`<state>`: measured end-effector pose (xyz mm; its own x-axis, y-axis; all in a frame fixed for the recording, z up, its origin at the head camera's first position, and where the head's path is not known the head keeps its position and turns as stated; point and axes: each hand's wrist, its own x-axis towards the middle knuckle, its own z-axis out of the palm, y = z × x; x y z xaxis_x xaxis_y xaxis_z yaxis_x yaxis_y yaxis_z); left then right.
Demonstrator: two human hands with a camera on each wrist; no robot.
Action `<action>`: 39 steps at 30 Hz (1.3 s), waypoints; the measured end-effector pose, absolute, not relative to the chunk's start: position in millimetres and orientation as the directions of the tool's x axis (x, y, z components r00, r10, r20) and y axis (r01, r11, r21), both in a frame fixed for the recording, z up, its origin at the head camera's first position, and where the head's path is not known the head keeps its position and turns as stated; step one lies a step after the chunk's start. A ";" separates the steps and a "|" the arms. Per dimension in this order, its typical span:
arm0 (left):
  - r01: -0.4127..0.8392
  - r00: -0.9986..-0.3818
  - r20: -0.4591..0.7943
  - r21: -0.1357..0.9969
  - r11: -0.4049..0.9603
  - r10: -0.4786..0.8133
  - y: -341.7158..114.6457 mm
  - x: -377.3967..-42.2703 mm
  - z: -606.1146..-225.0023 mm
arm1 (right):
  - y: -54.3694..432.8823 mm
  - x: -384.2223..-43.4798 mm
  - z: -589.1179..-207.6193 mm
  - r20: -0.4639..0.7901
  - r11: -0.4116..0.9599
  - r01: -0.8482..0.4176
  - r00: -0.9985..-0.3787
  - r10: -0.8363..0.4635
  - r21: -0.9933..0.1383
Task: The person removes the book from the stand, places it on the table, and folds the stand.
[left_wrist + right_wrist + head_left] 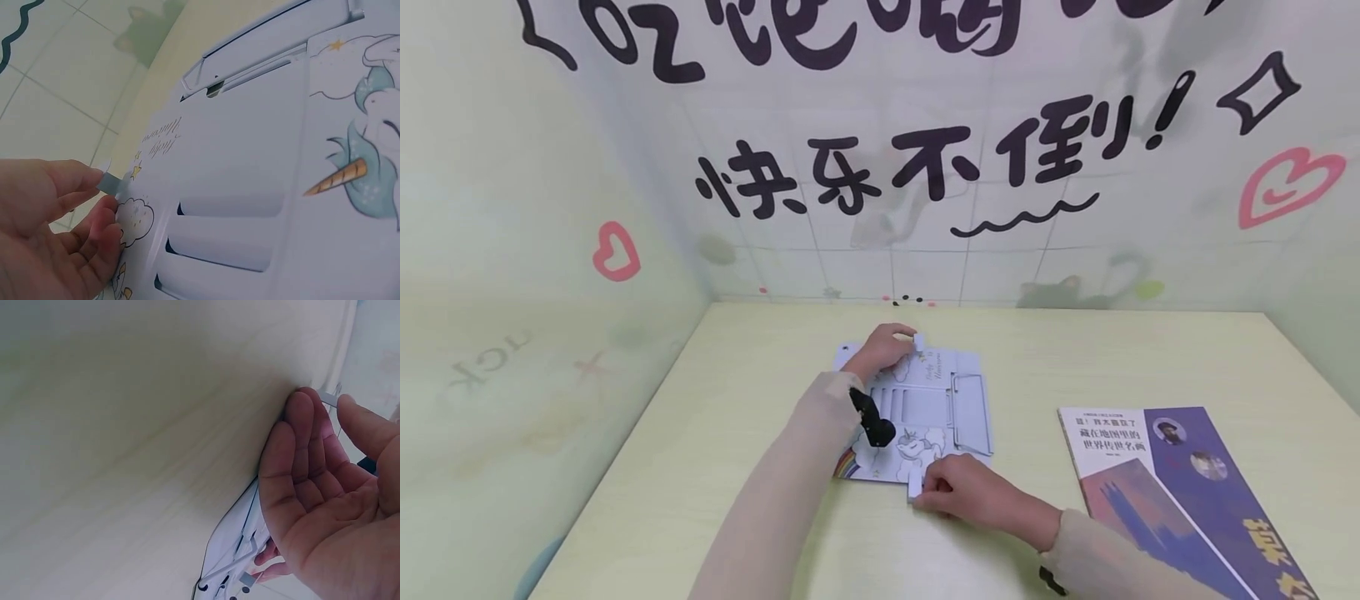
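A white book stand [925,407] with unicorn, cloud and rainbow prints lies flat on the table, slots across its middle. At its far edge my left hand [886,348] pinches a small white tab [919,342] between thumb and fingers; the left wrist view shows this tab [110,183] greyish, beside the printed cloud. My right hand [964,490] pinches a matching white tab [914,485] at the near edge. In the right wrist view, that tab [327,398] shows between thumb and forefinger, the other fingers curled by the tabletop.
A purple and white book [1187,492] lies on the table to the right. The stand's wire-framed ledge [973,414] is on its right side. Behind the pale wooden table [715,467] rises a wall [850,275] with black lettering.
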<state>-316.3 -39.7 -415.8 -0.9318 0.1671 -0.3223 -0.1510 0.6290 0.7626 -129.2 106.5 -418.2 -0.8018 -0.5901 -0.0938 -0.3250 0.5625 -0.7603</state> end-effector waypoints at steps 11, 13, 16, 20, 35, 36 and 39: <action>-0.116 -0.944 -0.280 0.780 0.616 0.177 -39.4 -308.1 -412.4 | 108.4 -135.2 -418.8 -0.141 0.553 -0.271 -0.795 -0.590 -0.788; -0.102 -0.948 -0.263 0.786 0.609 0.181 -39.2 -307.1 -412.4 | 109.0 -136.0 -418.7 -0.148 0.550 -0.258 -0.797 -0.586 -0.794; -0.083 -0.951 -0.244 0.795 0.600 0.191 -38.7 -305.8 -413.8 | 110.2 -136.7 -419.6 -0.155 0.552 -0.245 -0.801 -0.578 -0.797; -0.071 -0.950 -0.239 0.794 0.604 0.202 -37.7 -303.7 -416.1 | 111.7 -136.5 -421.4 -0.161 0.557 -0.235 -0.806 -0.570 -0.797; -0.043 -0.955 -0.217 0.777 0.628 0.204 -40.2 -300.9 -419.0 | 110.2 -135.0 -419.8 -0.166 0.537 -0.215 -0.802 -0.574 -0.816; -0.046 -0.954 -0.220 0.777 0.628 0.202 -40.3 -300.9 -419.5 | 110.3 -135.1 -419.6 -0.169 0.535 -0.211 -0.801 -0.574 -0.818; -0.047 -0.954 -0.221 0.780 0.624 0.204 -40.9 -300.6 -420.4 | 111.6 -135.4 -418.1 -0.183 0.521 -0.186 -0.796 -0.577 -0.833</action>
<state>-300.6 -40.9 -420.4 -0.9536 0.2045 -0.2210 -0.0472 0.6236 0.7804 -135.4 111.6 -418.1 -0.7963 -0.5767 -0.1825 -0.1863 0.5209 -0.8330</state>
